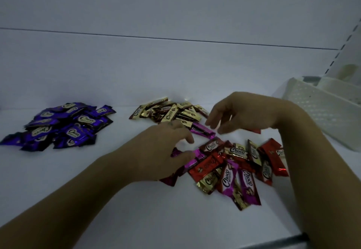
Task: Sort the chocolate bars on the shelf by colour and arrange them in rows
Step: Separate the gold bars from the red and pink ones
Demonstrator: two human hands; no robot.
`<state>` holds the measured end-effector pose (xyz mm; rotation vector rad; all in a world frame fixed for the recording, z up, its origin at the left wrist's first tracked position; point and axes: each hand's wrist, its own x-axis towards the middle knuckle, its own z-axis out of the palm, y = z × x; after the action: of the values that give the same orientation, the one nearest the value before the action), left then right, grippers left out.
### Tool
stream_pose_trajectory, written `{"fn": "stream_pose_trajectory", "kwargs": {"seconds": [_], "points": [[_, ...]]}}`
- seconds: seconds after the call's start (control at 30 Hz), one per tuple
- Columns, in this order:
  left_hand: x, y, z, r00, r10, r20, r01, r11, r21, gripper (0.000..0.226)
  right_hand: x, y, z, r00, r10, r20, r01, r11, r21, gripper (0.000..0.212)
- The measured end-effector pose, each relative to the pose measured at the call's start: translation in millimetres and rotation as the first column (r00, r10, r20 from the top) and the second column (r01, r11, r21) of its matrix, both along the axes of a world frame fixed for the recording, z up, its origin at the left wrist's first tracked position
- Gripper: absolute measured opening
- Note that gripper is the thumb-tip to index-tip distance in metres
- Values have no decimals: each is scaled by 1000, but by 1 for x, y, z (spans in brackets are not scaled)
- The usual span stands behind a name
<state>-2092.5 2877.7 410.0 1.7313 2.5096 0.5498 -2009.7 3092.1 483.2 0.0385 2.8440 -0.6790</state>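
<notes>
On the white shelf (121, 215) lie three heaps of Choco bars. A purple heap (64, 127) sits at the left and a gold heap (172, 112) at the middle back. A mixed heap (240, 162) of red, pink and gold bars is at the front right. My left hand (162, 147) lies curled over several pink bars (192, 160) at the mixed heap's left edge, thumb on one of them. My right hand (244, 112) hovers above the heaps, fingers hanging loose and holding nothing. Its fingertips are close to a single pink bar (202, 131).
A white perforated plastic basket (322, 108) stands at the right, against the slotted shelf upright (347, 39). The back wall (175, 4) rises behind the heaps. The shelf's front edge (273, 243) runs along the bottom right.
</notes>
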Motion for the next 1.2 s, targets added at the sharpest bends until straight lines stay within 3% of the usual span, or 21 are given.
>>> {"fn": "stream_pose_trajectory", "kwargs": {"seconds": [0.1, 0.27, 0.43, 0.6, 0.73, 0.83, 0.97, 1.2], "points": [[3, 7, 0, 1000, -6, 24, 7, 1000, -29, 49, -2, 12, 1, 999, -34, -24, 34, 999, 8, 23], [5, 36, 10, 997, 38, -63, -51, 972, -229, 62, -6, 22, -11, 997, 72, 27, -77, 959, 271, 29], [1, 73, 24, 997, 61, -53, -76, 937, -342, 47, 2, 48, -14, 987, 71, -143, -39, 975, 218, 22], [-1, 83, 42, 991, 113, 78, -76, 925, -372, 27, 14, 55, -30, 974, 125, -189, -99, 985, 141, 18], [3, 78, 32, 993, 103, 55, -82, 951, -298, 17, 30, 59, -40, 957, 95, -275, -76, 994, 80, 18], [8, 71, 20, 993, 116, -21, -118, 975, -188, 25, 37, 56, -41, 972, 141, -190, -126, 988, 88, 24], [13, 69, 15, 994, 107, -23, -109, 964, -242, 44, 36, 50, -39, 986, 161, -53, -150, 974, 171, 36], [24, 74, 15, 990, 131, -58, -140, 971, -194, 28, 33, 48, -42, 978, 204, -45, -199, 974, 105, 34]]}}
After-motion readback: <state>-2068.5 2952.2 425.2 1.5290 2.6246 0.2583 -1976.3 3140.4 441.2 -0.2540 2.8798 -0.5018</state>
